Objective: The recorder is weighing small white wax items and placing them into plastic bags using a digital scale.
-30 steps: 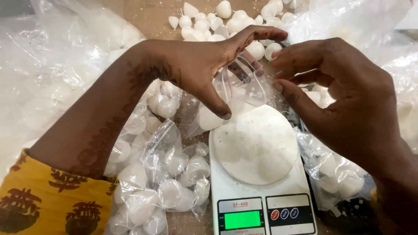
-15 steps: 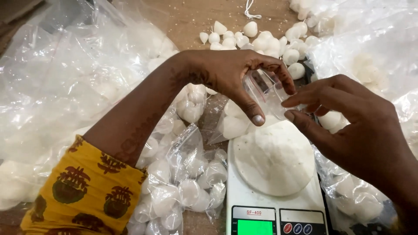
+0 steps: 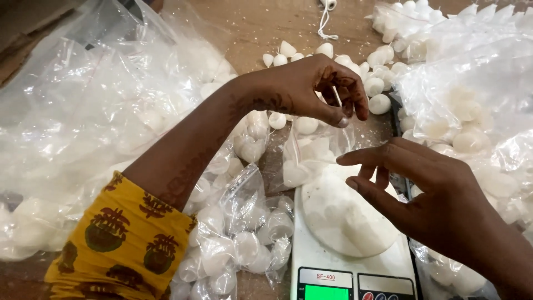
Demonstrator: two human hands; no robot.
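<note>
Cluttered tabletop: left hand pinching small clear bag, right hand loosely open, empty, wrist cropped.

We are wearing a mustard-yellow sleeve on our left arm, printed with dark brown rounded motifs that are showing green patches. Dark henna patterns are running along our left forearm and across the back of our left hand, deepening to reddish-brown stains on its fingers. Our right hand is showing bare, without rings or sleeve.
</note>
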